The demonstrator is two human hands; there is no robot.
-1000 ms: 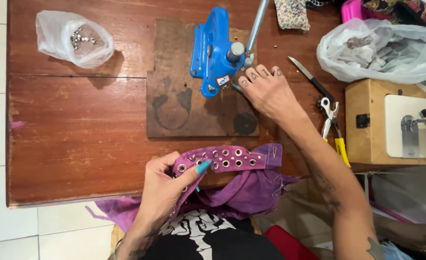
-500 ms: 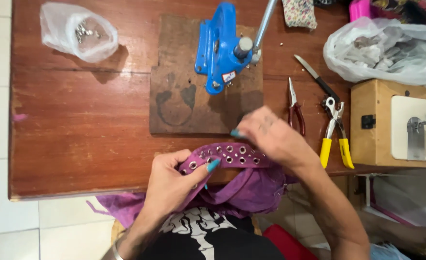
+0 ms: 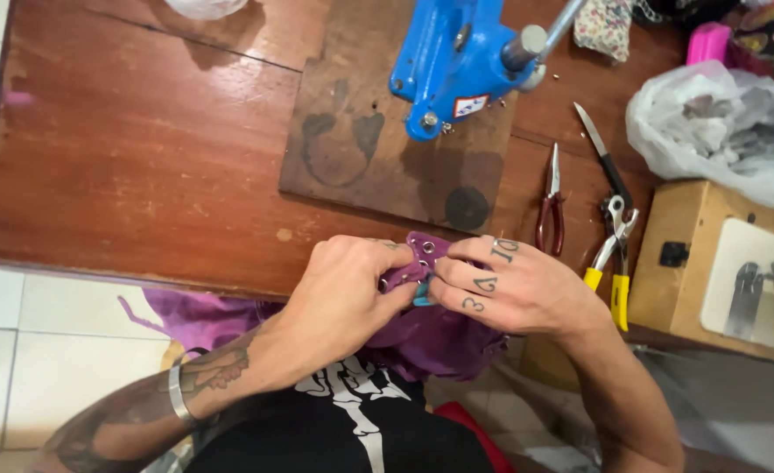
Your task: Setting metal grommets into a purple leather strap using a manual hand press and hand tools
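Both my hands meet at the near edge of the wooden table (image 3: 142,184), pinching a purple fabric strip (image 3: 422,256) studded with metal eyelets. My left hand (image 3: 348,289) grips the strip from the left, thumb on top. My right hand (image 3: 505,285) grips it from the right, fingers curled over it. The rest of the purple garment (image 3: 439,342) hangs below the table edge onto my lap. A blue hand press (image 3: 453,61) stands on a dark wooden board (image 3: 361,149) just beyond my hands.
Red-handled pliers (image 3: 551,206), a black-handled blade (image 3: 604,158) and yellow-handled pliers (image 3: 613,263) lie right of the board. A clear plastic bag (image 3: 720,131) sits at far right above a sewing machine on a light wooden base (image 3: 676,263). White tiled floor at left.
My right hand left the press and came down onto the eyelet strip beside my left hand. The view has moved in closer, and the strip is now bunched between both hands.
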